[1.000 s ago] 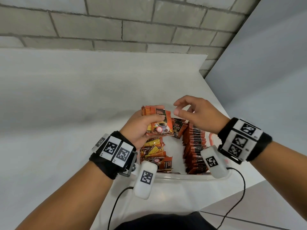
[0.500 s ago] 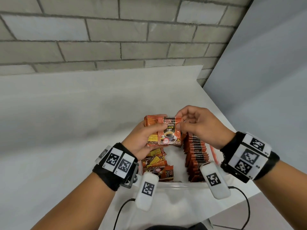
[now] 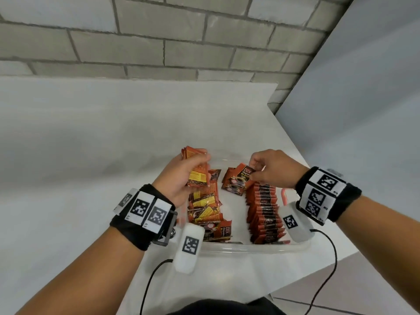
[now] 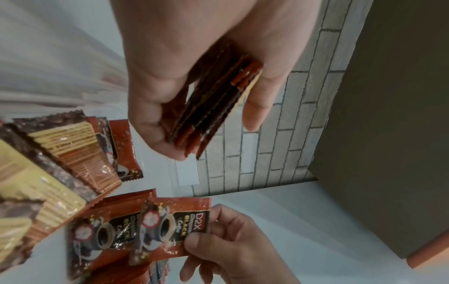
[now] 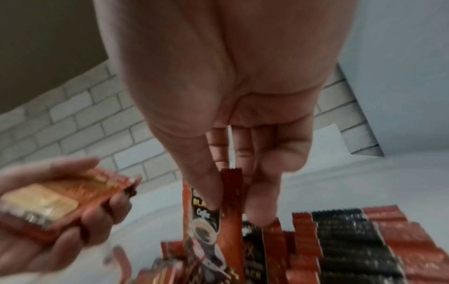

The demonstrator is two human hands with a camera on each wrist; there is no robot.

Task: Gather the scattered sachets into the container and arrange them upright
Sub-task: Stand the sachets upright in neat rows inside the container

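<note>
We see the left hand (image 3: 181,176) raised over the left side of the clear container (image 3: 250,247) on the white worktop (image 3: 79,178), its fingers (image 4: 148,123) clamped on a small stack of sachets (image 3: 197,169) held edge-on. The right hand (image 3: 272,170) is at the far end of the container, thumb and fingers (image 5: 206,184) pinching two sachets (image 3: 237,181) just beside the upright row of sachets (image 3: 264,214) along the right side. On the left of the container a loose pile of sachets (image 3: 205,209) lies flat and overlapping, well apart from the row.
</note>
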